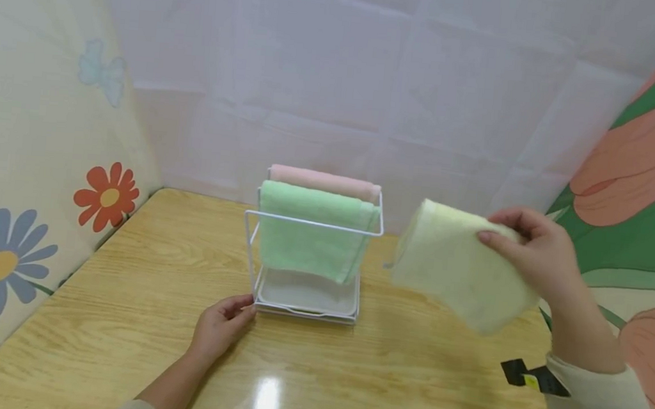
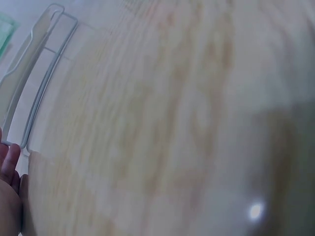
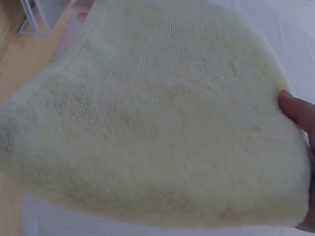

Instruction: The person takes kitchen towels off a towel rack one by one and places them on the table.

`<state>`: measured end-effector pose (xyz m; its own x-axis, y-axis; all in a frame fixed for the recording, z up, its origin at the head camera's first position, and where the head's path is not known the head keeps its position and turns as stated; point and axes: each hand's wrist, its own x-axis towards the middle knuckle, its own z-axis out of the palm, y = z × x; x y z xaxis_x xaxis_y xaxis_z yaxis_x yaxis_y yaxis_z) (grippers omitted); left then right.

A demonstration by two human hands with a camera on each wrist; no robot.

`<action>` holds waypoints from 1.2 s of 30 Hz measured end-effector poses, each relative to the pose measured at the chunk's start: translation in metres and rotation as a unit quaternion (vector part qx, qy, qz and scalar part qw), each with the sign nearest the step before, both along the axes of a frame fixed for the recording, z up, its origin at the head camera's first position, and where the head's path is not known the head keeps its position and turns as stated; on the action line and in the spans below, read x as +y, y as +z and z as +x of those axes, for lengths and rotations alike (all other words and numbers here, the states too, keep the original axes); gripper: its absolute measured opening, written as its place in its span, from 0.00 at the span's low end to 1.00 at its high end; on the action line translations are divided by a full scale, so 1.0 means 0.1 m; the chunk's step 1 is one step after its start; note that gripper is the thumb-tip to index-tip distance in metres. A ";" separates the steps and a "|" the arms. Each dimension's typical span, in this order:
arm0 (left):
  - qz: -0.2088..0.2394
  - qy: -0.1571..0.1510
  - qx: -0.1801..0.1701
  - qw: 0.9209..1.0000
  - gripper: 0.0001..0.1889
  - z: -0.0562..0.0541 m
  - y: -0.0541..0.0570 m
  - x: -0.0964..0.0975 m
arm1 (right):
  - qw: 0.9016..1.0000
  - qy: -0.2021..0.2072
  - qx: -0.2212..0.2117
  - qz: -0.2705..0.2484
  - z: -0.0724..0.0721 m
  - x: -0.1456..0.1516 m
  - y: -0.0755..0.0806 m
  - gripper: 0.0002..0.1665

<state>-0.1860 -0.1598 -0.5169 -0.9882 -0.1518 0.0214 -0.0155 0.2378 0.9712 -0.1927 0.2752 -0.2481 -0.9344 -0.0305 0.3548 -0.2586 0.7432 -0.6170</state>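
A folded pale yellow towel [image 1: 462, 260] is held up in the air by my right hand [image 1: 537, 253], which pinches its upper edge between thumb and fingers. It fills most of the right wrist view, where my thumb [image 3: 296, 109] presses on its fuzzy side. To the left stands a white wire towel rack [image 1: 304, 316] with a shallow tray at its base. Over its bars hang a green towel [image 1: 314, 232] in front and a pink towel [image 1: 326, 180] behind. With thumb and index finger, my left hand [image 1: 219, 327] pinches the rack's lower front-left corner.
The rack stands on a wood-grain table [image 1: 123, 304]. A white cloth backdrop [image 1: 326, 69] hangs behind it, with flower-printed panels on the left and right. A black strap [image 1: 533, 378] sticks out from my right sleeve.
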 end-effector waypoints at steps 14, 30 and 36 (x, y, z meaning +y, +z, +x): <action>0.001 -0.003 0.000 1.000 0.17 0.00 0.01 0.00 | 0.999 0.014 -0.036 0.015 -0.07 -0.08 -0.60 0.16; 0.001 -0.002 -0.005 1.000 0.16 -0.01 0.00 0.00 | 0.995 0.015 -0.091 -0.029 0.03 -0.10 -0.99 0.14; 0.001 -0.004 -0.005 1.000 0.17 0.01 0.02 0.00 | 0.994 0.022 -0.101 -0.030 0.01 -0.09 -1.11 0.13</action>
<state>-0.1854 -0.1599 -0.5153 -0.9894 -0.1448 0.0112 -0.0235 0.2354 0.9716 -0.1913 0.2661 -0.3594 -0.9851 -0.0571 0.1620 -0.1558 0.6938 -0.7031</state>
